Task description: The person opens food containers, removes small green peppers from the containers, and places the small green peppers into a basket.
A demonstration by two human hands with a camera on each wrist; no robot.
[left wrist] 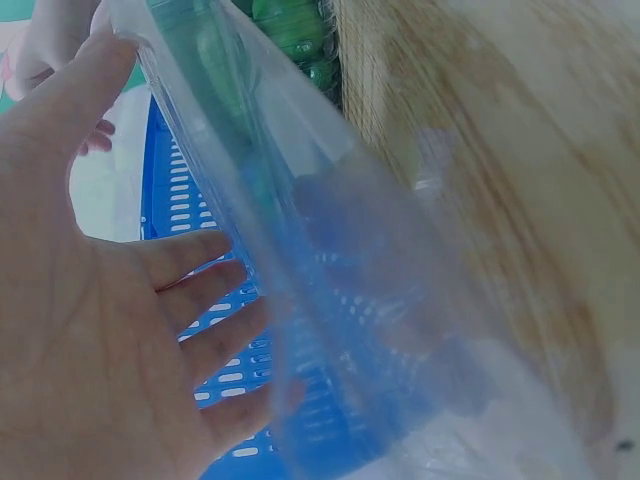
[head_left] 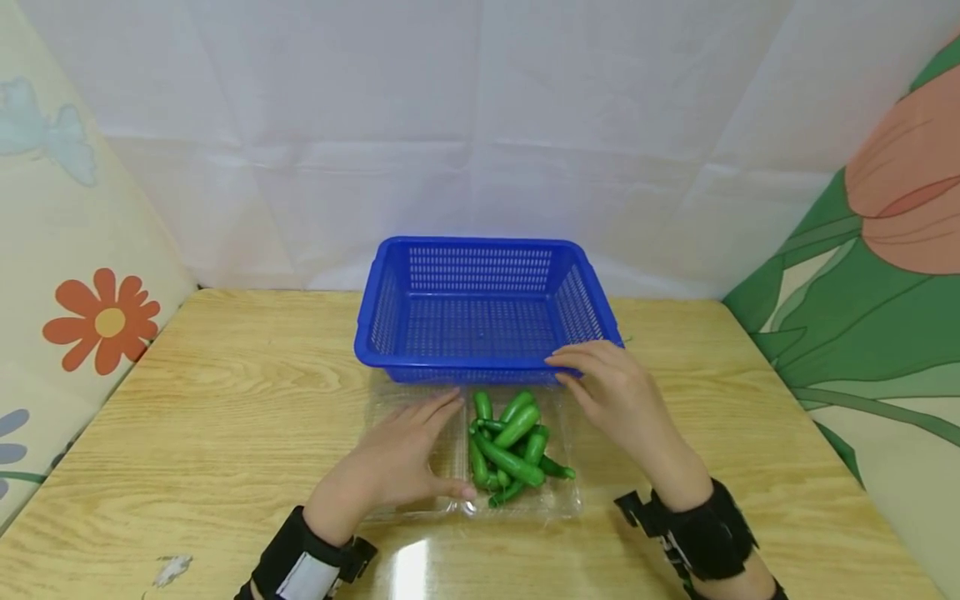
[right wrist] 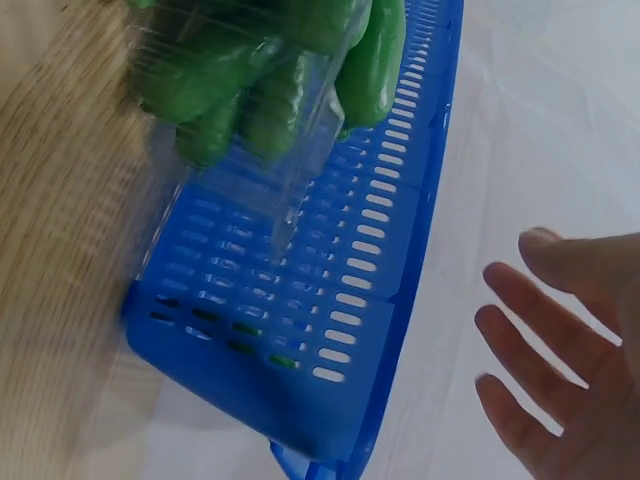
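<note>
A clear plastic hinged container [head_left: 558, 502] lies on the table, several green peppers [head_left: 513, 458] heaped in its right half. Over its left half is my left hand [head_left: 397, 458], thumb and fingers spread. In the left wrist view, the thumb is at the edge of a clear plastic sheet-like wall [left wrist: 330, 240], and the nearly straight fingers lie along it. My right hand [head_left: 618, 396] hovers by the front right corner of the blue basket [head_left: 450, 364], fingers slightly bent and apart. The right wrist view shows nothing between its fingers.
The blue basket stands right behind the container, with no peppers showing inside. A white sheet [head_left: 300, 167] hangs at the back of the wooden table [head_left: 247, 375]. Panels with painted flowers [head_left: 109, 322] flank both sides.
</note>
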